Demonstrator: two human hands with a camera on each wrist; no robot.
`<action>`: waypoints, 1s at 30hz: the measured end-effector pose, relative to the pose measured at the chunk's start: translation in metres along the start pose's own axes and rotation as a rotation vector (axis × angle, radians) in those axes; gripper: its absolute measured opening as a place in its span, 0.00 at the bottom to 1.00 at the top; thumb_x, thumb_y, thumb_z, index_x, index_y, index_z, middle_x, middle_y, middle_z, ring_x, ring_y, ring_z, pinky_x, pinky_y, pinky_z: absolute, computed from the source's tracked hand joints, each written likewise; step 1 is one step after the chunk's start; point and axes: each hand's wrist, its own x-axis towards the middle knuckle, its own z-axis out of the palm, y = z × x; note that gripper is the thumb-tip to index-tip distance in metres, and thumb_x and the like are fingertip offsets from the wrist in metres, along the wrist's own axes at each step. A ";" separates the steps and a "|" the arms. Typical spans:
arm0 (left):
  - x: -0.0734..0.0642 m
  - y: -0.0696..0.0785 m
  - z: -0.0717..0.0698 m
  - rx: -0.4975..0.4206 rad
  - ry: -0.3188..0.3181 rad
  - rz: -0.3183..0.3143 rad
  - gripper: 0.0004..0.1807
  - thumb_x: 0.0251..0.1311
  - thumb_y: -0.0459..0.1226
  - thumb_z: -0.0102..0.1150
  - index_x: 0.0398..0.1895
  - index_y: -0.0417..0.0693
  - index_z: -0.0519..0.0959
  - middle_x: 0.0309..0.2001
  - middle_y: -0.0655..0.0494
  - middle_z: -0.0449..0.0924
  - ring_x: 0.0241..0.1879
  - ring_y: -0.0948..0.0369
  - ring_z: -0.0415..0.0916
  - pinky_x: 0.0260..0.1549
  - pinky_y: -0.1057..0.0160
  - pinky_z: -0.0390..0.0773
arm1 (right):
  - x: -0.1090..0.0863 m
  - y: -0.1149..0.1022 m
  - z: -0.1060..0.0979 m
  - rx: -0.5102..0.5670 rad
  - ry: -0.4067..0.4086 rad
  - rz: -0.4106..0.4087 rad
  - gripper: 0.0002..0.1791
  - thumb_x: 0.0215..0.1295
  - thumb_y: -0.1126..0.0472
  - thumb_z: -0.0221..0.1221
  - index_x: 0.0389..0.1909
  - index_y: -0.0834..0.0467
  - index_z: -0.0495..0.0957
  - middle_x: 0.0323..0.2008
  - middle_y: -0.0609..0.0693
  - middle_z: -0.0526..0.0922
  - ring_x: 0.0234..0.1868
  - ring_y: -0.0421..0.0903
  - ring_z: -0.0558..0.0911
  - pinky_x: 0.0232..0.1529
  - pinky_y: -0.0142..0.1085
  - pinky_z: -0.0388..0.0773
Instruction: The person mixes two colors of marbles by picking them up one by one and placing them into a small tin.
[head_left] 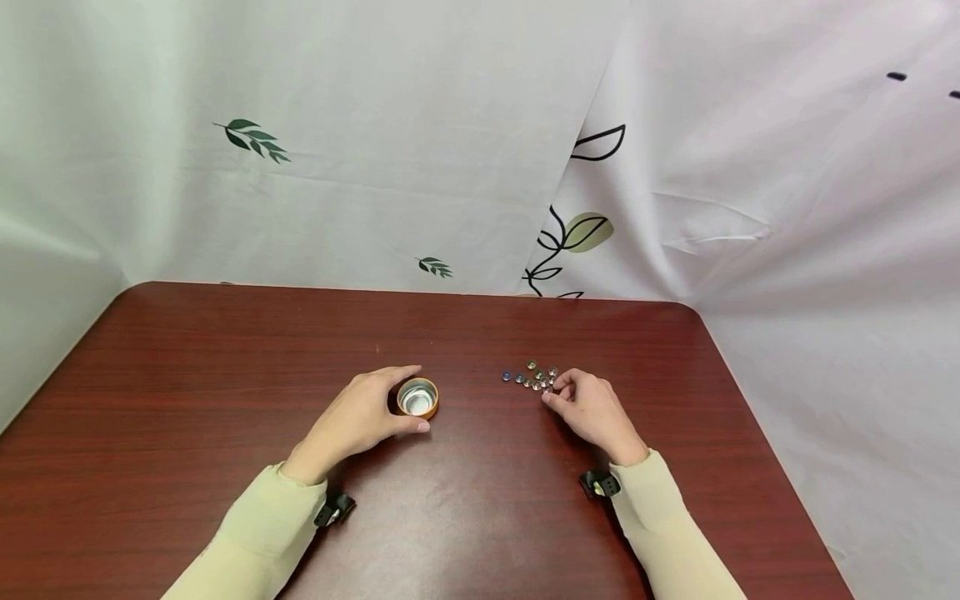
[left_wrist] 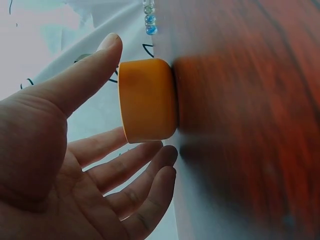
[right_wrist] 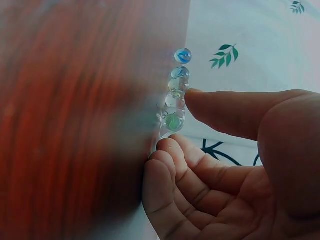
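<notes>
A small orange round tin (head_left: 417,399) with a silvery inside stands upright on the table. My left hand (head_left: 367,413) curves around it, thumb on the near side and fingers on the far side. In the left wrist view the thumb is just off the rim of the orange tin (left_wrist: 147,100), with the fingers spread loosely below. Several glass marbles (head_left: 528,383) lie clustered right of the tin. At their right end is my right hand (head_left: 596,408), with a gap between thumb and bent forefinger; a green-swirled marble (right_wrist: 174,121) shows between them. Whether the fingertips touch it is unclear.
A blue marble (head_left: 507,377) lies at the cluster's left end. The dark red wooden table (head_left: 450,517) reaches back to a white curtain (head_left: 375,183) with leaf prints, which also hangs along both sides. A small black wrist camera (head_left: 334,508) sits at the left sleeve.
</notes>
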 end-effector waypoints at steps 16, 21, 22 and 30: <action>0.005 -0.001 0.001 -0.037 -0.032 -0.088 0.40 0.46 0.44 0.81 0.65 0.46 0.77 0.58 0.51 0.82 0.55 0.52 0.80 0.54 0.49 0.77 | 0.005 -0.003 0.002 -0.036 -0.003 0.013 0.09 0.63 0.57 0.68 0.34 0.58 0.81 0.24 0.44 0.78 0.26 0.41 0.75 0.35 0.37 0.72; 0.005 0.000 0.001 -0.061 -0.036 -0.113 0.40 0.47 0.44 0.81 0.65 0.47 0.77 0.55 0.52 0.83 0.53 0.52 0.79 0.52 0.49 0.77 | 0.006 -0.004 0.002 -0.047 -0.005 0.013 0.09 0.63 0.57 0.68 0.33 0.57 0.80 0.24 0.44 0.79 0.26 0.41 0.75 0.35 0.37 0.72; 0.006 -0.001 0.001 -0.065 -0.035 -0.119 0.39 0.47 0.44 0.81 0.65 0.47 0.77 0.54 0.52 0.83 0.52 0.52 0.80 0.52 0.49 0.77 | 0.006 -0.004 0.002 -0.048 -0.005 0.014 0.09 0.63 0.57 0.69 0.33 0.57 0.80 0.24 0.44 0.79 0.26 0.41 0.75 0.35 0.37 0.72; 0.008 -0.003 0.001 -0.064 -0.025 -0.119 0.33 0.47 0.44 0.81 0.59 0.49 0.81 0.49 0.55 0.85 0.49 0.53 0.80 0.50 0.49 0.77 | 0.006 -0.005 0.002 -0.053 -0.001 0.016 0.10 0.62 0.57 0.69 0.32 0.58 0.80 0.23 0.44 0.79 0.26 0.42 0.75 0.35 0.38 0.73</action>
